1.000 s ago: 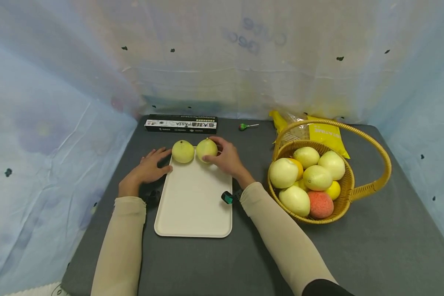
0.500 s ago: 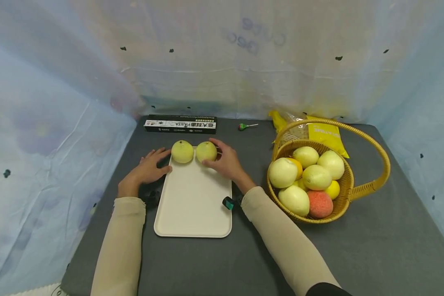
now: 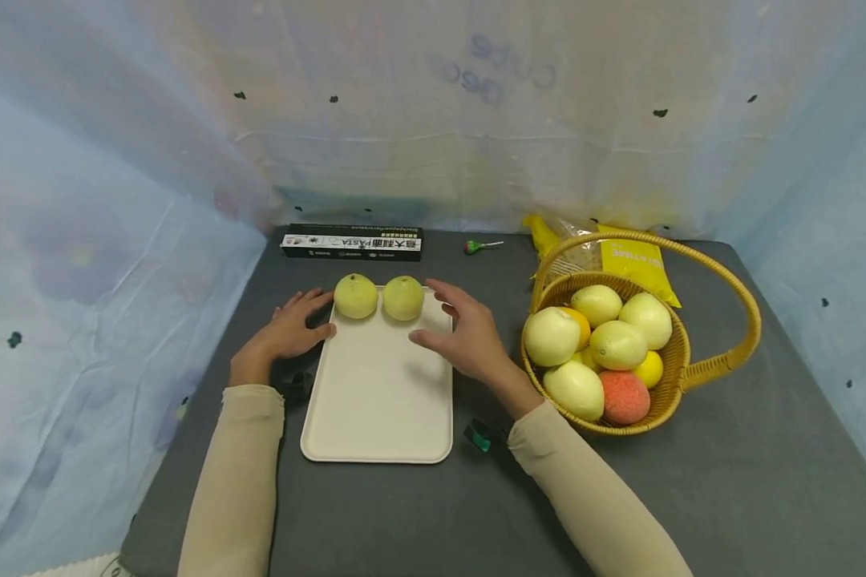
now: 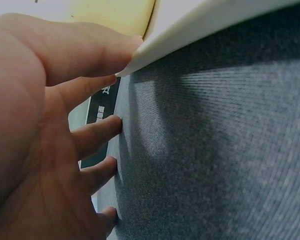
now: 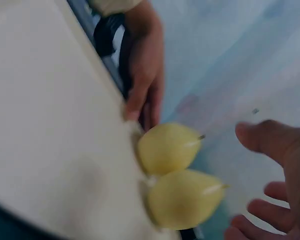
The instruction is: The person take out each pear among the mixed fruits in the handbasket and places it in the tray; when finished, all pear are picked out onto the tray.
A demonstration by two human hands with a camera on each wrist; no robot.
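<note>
Two yellow-green pears, a left pear (image 3: 356, 296) and a right pear (image 3: 402, 298), rest side by side at the far end of a cream tray (image 3: 375, 401). My left hand (image 3: 293, 327) lies at the tray's left edge; its thumb (image 4: 97, 52) touches the rim and its spread fingertips reach down to the dark cloth. Beside the right pear, my right hand (image 3: 465, 332) hovers above the tray's right edge with thumb and fingers apart, holding nothing. The right wrist view, blurred, shows both pears (image 5: 185, 200) apart from that hand.
A wicker basket (image 3: 681, 377) of pale fruit, yellow fruit and a red one stands right of the tray, its tall handle arching up. Behind are a black pasta box (image 3: 354, 243), a lollipop (image 3: 474, 247) and a yellow bag (image 3: 638, 268). Plastic sheeting encloses the table.
My right hand has let go of the right pear and drawn back to the right and nearer. That pear now sits on the tray unheld. The left hand stays put.
</note>
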